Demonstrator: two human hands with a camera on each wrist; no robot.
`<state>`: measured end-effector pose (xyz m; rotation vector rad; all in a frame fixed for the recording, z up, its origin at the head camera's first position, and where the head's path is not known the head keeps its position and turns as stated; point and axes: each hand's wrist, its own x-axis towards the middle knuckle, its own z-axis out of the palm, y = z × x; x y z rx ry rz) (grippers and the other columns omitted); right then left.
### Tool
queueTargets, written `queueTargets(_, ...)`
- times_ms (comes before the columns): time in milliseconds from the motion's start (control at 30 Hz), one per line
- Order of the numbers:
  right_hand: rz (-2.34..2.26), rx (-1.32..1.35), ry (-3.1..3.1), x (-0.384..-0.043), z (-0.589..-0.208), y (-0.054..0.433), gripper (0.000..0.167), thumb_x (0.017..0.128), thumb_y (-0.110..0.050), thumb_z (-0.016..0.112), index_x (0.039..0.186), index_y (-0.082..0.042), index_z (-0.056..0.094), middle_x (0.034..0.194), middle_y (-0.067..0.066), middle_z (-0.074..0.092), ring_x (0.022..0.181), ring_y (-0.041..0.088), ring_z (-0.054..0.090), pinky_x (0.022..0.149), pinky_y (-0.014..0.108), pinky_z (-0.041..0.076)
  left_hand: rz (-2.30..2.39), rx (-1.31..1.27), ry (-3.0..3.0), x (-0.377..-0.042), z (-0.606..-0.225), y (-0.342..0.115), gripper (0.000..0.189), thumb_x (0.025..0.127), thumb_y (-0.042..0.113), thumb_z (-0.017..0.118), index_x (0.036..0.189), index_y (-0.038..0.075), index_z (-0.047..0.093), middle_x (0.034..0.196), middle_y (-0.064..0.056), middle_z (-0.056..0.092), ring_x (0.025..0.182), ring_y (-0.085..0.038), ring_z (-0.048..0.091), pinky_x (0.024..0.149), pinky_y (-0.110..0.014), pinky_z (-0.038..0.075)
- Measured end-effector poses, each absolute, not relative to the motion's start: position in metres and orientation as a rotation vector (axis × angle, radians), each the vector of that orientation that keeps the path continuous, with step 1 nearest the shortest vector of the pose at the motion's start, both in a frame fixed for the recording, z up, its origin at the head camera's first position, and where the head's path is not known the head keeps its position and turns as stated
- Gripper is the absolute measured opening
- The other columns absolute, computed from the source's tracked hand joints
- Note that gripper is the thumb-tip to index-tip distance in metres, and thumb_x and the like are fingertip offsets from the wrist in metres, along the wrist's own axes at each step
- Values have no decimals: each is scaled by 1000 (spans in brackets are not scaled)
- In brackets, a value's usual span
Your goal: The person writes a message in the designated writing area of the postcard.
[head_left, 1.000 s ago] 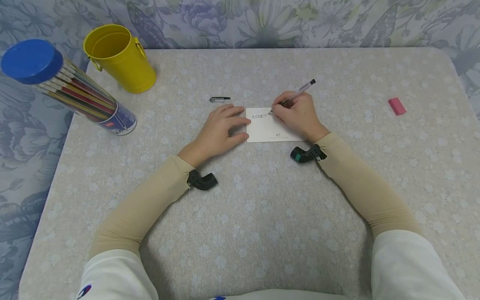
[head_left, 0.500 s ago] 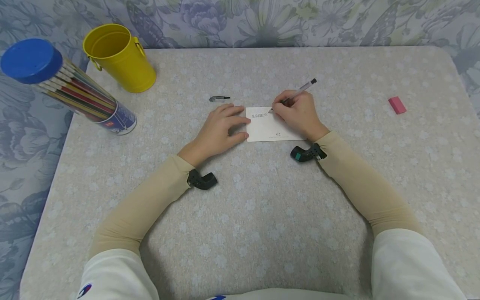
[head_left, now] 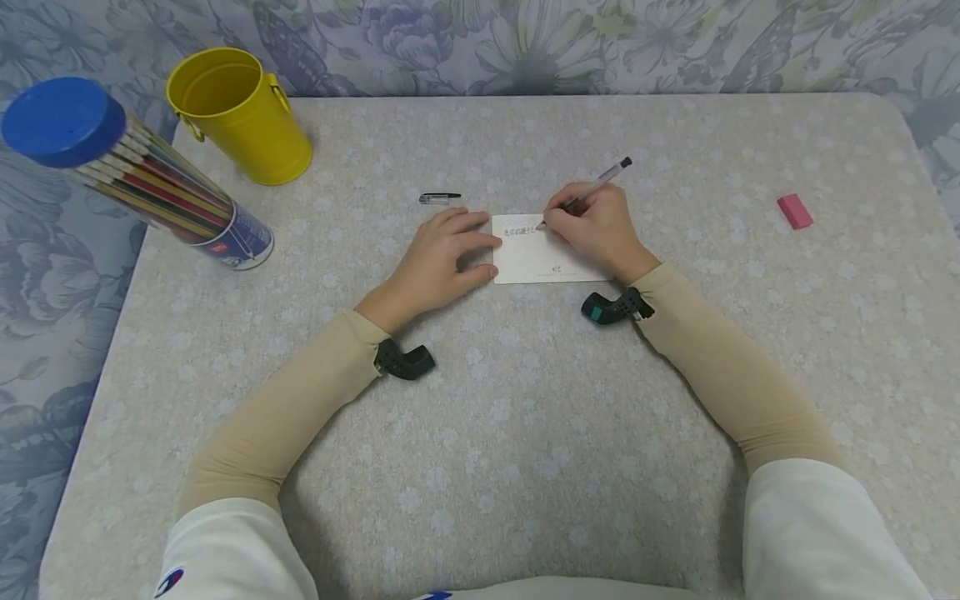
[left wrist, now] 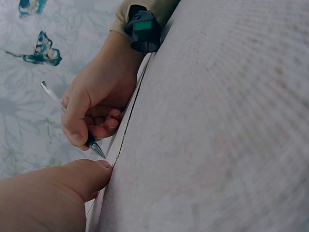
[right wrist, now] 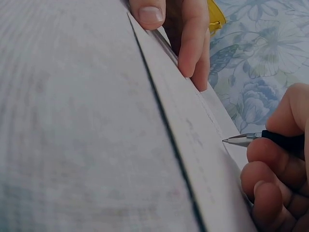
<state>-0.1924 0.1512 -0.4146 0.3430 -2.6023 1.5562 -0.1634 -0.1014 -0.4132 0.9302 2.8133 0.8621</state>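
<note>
A white card [head_left: 525, 258] lies on the table, with a line of handwritten characters near its top edge and small print at the bottom. My right hand [head_left: 596, 225] pinches a clear-barrelled pen [head_left: 611, 173] with a black end, its tip at the end of the written line. In the right wrist view, the metal point of the pen [right wrist: 241, 139] meets the card. Spread fingers of my left hand [head_left: 438, 262] rest on the card's left edge; its thumb [left wrist: 91, 176] shows in the left wrist view. The pen's cap [head_left: 439, 198] lies beyond my left hand.
At the back left stand a yellow bucket [head_left: 258, 125] and a clear tube of pencils [head_left: 165, 187] with a blue lid. A pink eraser [head_left: 795, 212] lies far to the right. The table meets a flower-patterned wall [head_left: 540, 50] at the back.
The pen tip shifts slightly over the end of the written line, with small motions of my right hand. My left hand stays on the card's left edge.
</note>
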Motion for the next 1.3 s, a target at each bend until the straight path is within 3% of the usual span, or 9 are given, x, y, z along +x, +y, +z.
queueTargets(200,1553,344,-2599,-193,-416,152,14,86,-5,65,82,-3,79,64,-6,63,48,4,40,46,17,27,868,924,2808,-163,-414,-101,38,93,27,75,126,9,73,152,-17,54,148,-41,39,124,-60,28)
queueTargets(500,1559,344,-2581,-186,-402,146,17,86,0,61,83,7,76,61,-4,61,47,1,38,46,15,27,879,935,2813,-164,-415,-101,38,92,27,75,126,9,73,151,-18,55,148,-42,40,124,-59,28)
queueTargets(667,1543,340,-2574,-194,-416,151,16,87,-2,63,82,1,78,61,-8,60,47,2,39,46,16,28,882,936,2815,-164,-415,-102,38,92,27,75,126,9,73,151,-17,55,147,-41,40,124,-59,28)
queueTargets(867,1531,334,-2598,-193,-415,152,16,86,-5,63,80,-4,78,63,-2,63,48,6,43,46,18,30,881,934,2809,-164,-415,-102,38,92,27,75,126,9,73,151,-17,55,148,-41,40,124,-59,28)
queueTargets(1300,1586,345,-2584,-192,-413,152,15,86,-5,64,81,-3,78,62,-6,63,48,6,44,46,18,31,875,913,2796,-164,-414,-102,38,93,27,74,127,10,72,153,-16,53,149,-41,38,124,-60,27)
